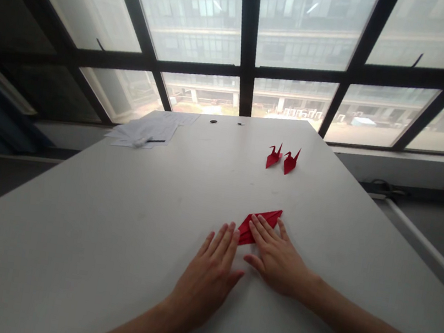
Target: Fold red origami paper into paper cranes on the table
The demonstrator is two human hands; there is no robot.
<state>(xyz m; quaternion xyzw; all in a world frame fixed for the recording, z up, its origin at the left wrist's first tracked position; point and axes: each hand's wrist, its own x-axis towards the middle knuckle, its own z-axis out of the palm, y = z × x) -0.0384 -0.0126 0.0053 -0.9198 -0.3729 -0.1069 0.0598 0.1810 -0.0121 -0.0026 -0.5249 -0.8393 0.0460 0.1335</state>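
A flat folded piece of red paper [266, 219] lies on the white table [122, 218], near the middle. My right hand [275, 255] rests flat on it, fingers stretched out and pressing its near part. My left hand [210, 270] lies flat on the table just left of the paper, fingers together and extended, fingertips at the paper's left edge. Farther back stand two finished red paper cranes [282, 159], side by side.
A loose stack of white sheets [146, 130] with a dark pen lies at the table's far left corner. Two small dark holes [226, 122] mark the far edge. Large windows with dark frames rise behind the table. A floor rail runs along the right.
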